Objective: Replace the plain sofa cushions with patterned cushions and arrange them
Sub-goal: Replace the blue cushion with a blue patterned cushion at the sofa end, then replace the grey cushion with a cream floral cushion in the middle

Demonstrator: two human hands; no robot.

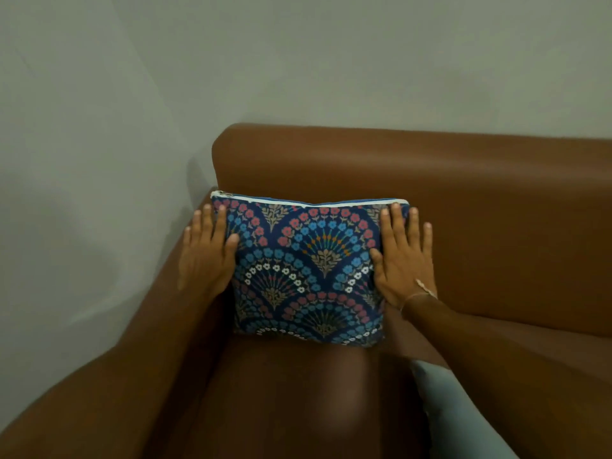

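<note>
Arranging step: patterned cushion (308,266) upright against sofa (463,200) backrest; left hand (207,251) and right hand (402,260) flat, fingers spread, pressing its sides; next, probably release and check it stands.

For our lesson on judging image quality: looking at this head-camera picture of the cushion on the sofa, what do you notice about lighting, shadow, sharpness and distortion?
Head view: dim, even light; the patterned cushion is fairly sharp, its print readable. Head view: soft sheen along the sofa backrest, and a faint shadow on the wall beside it. Head view: the hands, left and right, look slightly soft. Head view: the wide lens bows the near armrest, and the lower corners darken.
</note>
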